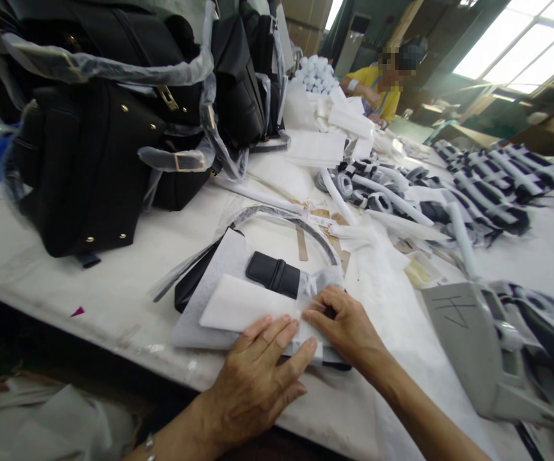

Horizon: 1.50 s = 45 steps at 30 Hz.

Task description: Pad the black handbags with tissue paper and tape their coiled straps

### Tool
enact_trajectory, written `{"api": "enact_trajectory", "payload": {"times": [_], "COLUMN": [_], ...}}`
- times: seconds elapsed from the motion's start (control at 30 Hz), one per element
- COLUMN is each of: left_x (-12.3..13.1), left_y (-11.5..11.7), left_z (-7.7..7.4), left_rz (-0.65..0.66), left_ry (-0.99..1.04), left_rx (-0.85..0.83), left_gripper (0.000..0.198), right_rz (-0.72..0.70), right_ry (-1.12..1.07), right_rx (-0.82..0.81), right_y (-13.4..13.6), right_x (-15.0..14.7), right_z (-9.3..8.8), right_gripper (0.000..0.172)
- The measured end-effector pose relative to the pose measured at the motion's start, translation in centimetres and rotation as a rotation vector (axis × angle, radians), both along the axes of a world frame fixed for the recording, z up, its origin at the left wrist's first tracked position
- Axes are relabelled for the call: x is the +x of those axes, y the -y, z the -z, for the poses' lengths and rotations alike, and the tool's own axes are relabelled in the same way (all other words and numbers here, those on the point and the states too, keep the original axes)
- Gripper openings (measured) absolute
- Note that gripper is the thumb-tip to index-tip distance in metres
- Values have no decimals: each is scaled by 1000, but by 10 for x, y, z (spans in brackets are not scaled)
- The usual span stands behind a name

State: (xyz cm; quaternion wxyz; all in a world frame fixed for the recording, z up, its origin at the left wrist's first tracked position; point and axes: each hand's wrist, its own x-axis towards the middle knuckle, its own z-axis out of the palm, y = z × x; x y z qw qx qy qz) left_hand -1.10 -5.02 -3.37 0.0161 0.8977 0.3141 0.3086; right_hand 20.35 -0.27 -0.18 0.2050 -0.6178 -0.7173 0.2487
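Note:
A black handbag (195, 276) lies on the table in front of me, largely covered by white tissue and foam sheets. On top shows its black flap strap (273, 274), and its film-wrapped handle (322, 235) arches away behind. My left hand (262, 371) rests on the folded white sheet (238, 304) near the bag's front edge, fingers stretched out. At the bag's right end my right hand (347, 326) has its thumb and fingers curled together on white translucent wrapping sheet (322, 280); what lies under those fingers is hidden.
Several black bags (89, 166) with wrapped straps stand at the back left. Rolled straps (377, 186) and white sheets (318, 147) lie behind. A grey bin (469, 346) marked with writing stands at the right. A person in a yellow shirt (389, 102) is across the table.

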Motion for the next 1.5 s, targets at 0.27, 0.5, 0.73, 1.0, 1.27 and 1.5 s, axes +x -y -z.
{"api": "enact_trajectory", "payload": {"times": [0.27,0.5,0.73,1.0,1.27,1.5], "left_x": [5,7,8,9,10,9], "left_y": [0,0,1,1,-3,-17], "left_z": [-1,2,-3,-2,3,12], "left_rz": [-49,-19,-48,-57,-68,-33], "left_ry": [-5,-82,-84,-85,-41,-5], "left_rx": [52,34,36,44,208,364], "left_gripper": [40,36,57,61,45,40], "right_rz": [78,160,162,191,341,446], "right_ry": [18,23,14,13,64,-40], "right_rx": [-149,-173,-146,-138,-85,80], "right_y": [-16,-15,-12,-12,-19,9], "right_x": [0,-7,-7,-5,-18,23], "right_z": [-4,-7,-9,-4,-9,-40], "right_gripper": [17,15,15,17,16,16]}}
